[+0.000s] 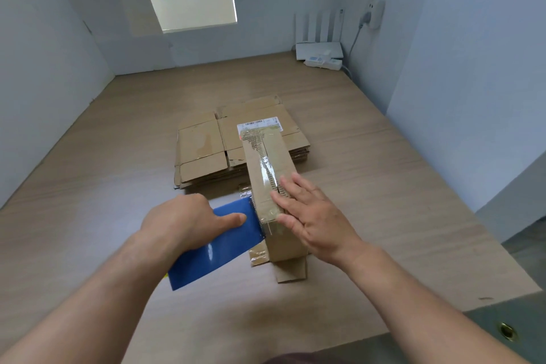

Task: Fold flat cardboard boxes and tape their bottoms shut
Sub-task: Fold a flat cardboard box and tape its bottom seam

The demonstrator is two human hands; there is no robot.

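Box (267,186) stood bottom-up on surface (399,186), near flat cardboard stack (204,151), so seam is exposed | right hand (310,216) laid flat, fingers spread, steadying taped seam | left hand (186,221) clamped on blue tape dispenser (218,242), held against box's near end, probably for cutting.

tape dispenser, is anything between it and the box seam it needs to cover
Only the right hand: its straight fingers lie across the box top near the seam. The left hand holds the tape dispenser against the box's near end.
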